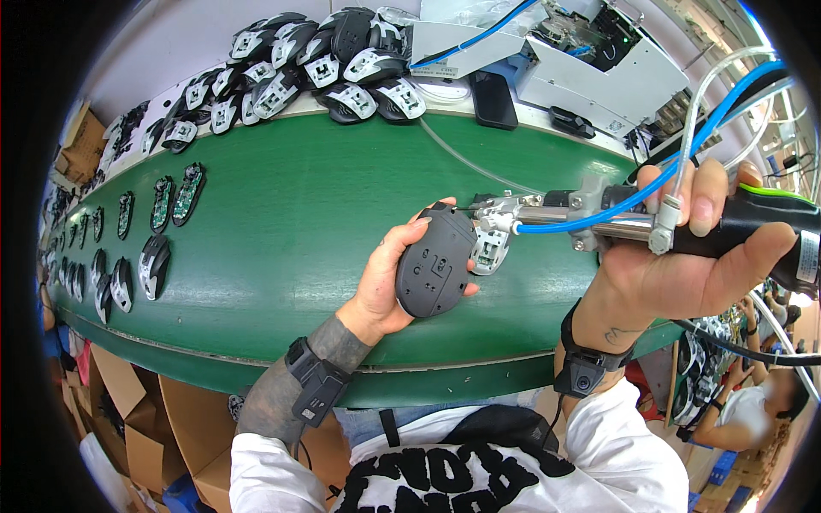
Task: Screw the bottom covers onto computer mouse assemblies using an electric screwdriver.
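My left hand [380,278] is closed around a black computer mouse [434,269], its underside with screw holes facing up. In my right hand [658,278] is a power screwdriver [744,224], gripped by its black body and lying nearly level. A blue air hose [590,224] runs along it to the metal nozzle [500,212]. That nozzle points left, at the top edge of the mouse; whether its tip touches a screw hole is too small to tell. Just right of the mouse, under the nozzle, lies a white-and-black mouse shell [489,253] on the green table [299,205].
Many mouse shells [282,90] are heaped along the back edge. Green circuit boards [188,195] and more shells [154,267] stand in rows at left. A phone [493,100] and a white machine [599,85] are at the back right. Cardboard boxes [141,410] sit below; another person [753,410] works at right.
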The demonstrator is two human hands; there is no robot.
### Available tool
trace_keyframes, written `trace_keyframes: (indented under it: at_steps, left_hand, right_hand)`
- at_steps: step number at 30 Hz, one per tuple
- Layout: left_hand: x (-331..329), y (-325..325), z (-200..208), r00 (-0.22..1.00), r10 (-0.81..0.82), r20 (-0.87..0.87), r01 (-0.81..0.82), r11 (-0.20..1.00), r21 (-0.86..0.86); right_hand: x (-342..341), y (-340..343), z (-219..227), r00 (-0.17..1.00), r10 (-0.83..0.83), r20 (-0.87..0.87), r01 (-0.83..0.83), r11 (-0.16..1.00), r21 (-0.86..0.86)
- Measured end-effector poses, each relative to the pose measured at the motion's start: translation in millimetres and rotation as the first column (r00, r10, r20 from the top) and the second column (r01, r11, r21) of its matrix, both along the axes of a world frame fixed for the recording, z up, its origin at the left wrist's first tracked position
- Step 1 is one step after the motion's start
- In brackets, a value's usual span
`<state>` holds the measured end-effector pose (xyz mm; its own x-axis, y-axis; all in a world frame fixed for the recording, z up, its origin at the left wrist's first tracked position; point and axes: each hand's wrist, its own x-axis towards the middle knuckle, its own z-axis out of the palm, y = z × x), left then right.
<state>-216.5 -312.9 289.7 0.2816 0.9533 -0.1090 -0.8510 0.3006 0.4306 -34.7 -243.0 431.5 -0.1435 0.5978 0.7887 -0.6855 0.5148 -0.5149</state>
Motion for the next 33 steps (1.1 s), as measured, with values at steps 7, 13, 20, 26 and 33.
trace_keyframes:
  at_steps: [7,13,20,26,33]
  left_hand:
    - [0,-1,-1,1.000,-0.001,-0.004,0.001,0.999,0.035]
    - [-2,-1,-2,0.999,-0.022,0.023,0.021,1.000,0.020]
    - [-2,-2,4,1.000,0.006,-0.004,-0.006,1.000,0.021]
    - [2,-4,5,0.995,-0.095,0.018,0.092,0.991,0.100]
    - [-20,8,0,0.536,0.224,-0.814,-0.251,0.963,0.100]
  right_hand:
    - [1,-6,4,0.998,-0.058,0.010,0.058,0.998,-0.016]
    - [-5,-7,2,0.998,-0.069,-0.013,0.069,0.998,-0.009]
    - [-1,-9,6,0.997,-0.049,-0.055,0.050,0.998,0.027]
    - [3,-12,2,0.993,-0.114,0.010,0.114,0.993,0.028]
    - [23,-12,16,0.994,-0.102,-0.033,0.102,0.995,0.009]
